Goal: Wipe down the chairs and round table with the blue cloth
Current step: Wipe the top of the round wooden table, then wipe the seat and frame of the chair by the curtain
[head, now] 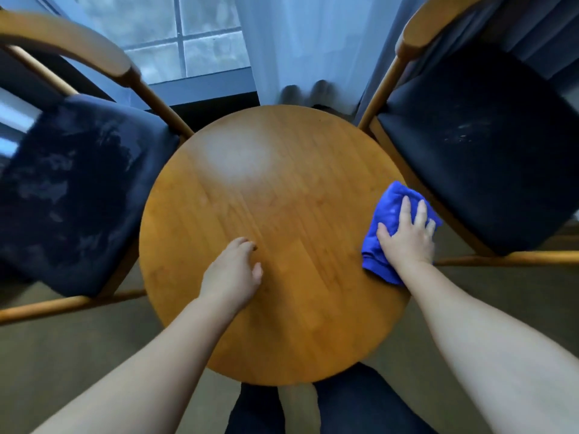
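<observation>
The round table point(275, 198) of smooth honey-coloured wood stands between the left chair point(78, 189) and right chair point(476, 145), both pale-wood framed with dark blue padded seats. At the table's right edge lies the crumpled, soft blue cloth point(387, 202), pressed under the right hand point(407, 236), fingers straight and slightly spread. The left hand point(235, 274) rests mid-table, fingers loosely curled, holding nothing.

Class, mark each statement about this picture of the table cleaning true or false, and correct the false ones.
1. The right hand presses the blue cloth onto the table. True.
2. The blue cloth lies at the table's centre. False: it lies at the right edge.
3. The left hand holds a second cloth. False: it holds nothing.
4. The left chair and the right chair have dark seats. True.
</observation>
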The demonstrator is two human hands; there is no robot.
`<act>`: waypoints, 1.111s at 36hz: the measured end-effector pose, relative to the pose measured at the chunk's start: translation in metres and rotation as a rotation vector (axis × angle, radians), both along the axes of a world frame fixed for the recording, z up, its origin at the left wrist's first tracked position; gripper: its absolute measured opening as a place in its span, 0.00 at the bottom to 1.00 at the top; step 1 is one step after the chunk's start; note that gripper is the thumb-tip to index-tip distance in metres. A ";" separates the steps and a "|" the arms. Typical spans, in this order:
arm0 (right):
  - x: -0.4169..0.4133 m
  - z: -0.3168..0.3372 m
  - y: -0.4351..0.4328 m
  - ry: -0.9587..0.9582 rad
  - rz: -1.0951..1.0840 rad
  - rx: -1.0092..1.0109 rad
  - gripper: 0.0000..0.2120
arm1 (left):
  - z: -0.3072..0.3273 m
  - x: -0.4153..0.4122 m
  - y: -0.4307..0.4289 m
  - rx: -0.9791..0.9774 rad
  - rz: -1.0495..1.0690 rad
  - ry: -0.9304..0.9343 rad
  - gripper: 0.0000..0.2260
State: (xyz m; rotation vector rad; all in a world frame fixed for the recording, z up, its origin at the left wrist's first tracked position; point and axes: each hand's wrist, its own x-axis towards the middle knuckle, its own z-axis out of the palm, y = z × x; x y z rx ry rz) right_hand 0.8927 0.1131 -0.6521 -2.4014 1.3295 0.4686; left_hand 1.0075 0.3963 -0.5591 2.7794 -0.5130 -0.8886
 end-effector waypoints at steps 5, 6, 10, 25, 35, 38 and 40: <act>-0.024 0.025 -0.009 -0.009 -0.197 0.140 0.33 | 0.030 -0.036 0.014 -0.077 -0.044 0.005 0.16; -0.027 0.034 -0.011 0.004 -0.209 0.161 0.31 | 0.036 -0.042 0.018 -0.083 -0.052 0.010 0.16; -0.043 0.071 -0.008 -0.070 -0.232 0.247 0.20 | 0.061 -0.057 0.028 -0.112 -0.078 0.005 0.15; -0.120 0.274 0.092 -0.855 -0.275 0.590 0.25 | 0.202 -0.145 -0.007 -0.529 -0.417 0.026 0.31; -0.172 0.323 0.053 -1.049 -0.192 0.661 0.25 | 0.246 -0.208 -0.082 -0.912 -0.145 0.461 0.19; -0.190 0.325 0.020 -1.031 -0.146 0.674 0.26 | 0.256 -0.227 -0.121 -0.940 -0.129 0.455 0.17; -0.205 0.325 -0.007 -0.994 -0.118 0.678 0.27 | 0.260 -0.243 -0.150 -0.939 -0.099 0.458 0.16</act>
